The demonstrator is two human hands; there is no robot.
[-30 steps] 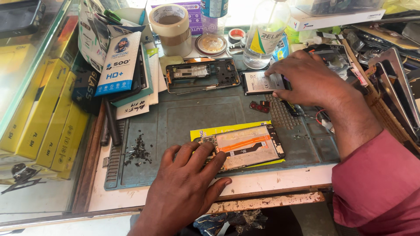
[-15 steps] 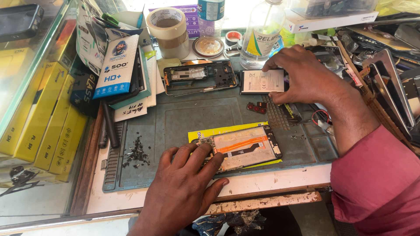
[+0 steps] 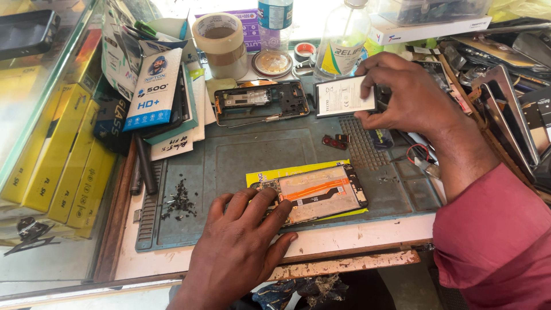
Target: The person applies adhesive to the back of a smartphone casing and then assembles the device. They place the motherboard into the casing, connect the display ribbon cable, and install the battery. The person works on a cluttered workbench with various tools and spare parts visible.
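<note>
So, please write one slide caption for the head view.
Left hand steadies opened phone; right hand lifts white battery.

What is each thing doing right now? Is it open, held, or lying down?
Opened phone with orange ribbon cable: back off, flat on mat, left hand pressing it.
White flat battery: lifted, held by right hand.
Black empty phone frame: lying flat.
Tan tape roll: upright.
Small dark screws: loose pile.

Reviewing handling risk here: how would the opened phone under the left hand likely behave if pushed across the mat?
The opened phone looks flat and stiff, so it would probably slide, not roll. Its exposed orange ribbon cable seems fragile. The left hand pins one end.
</note>
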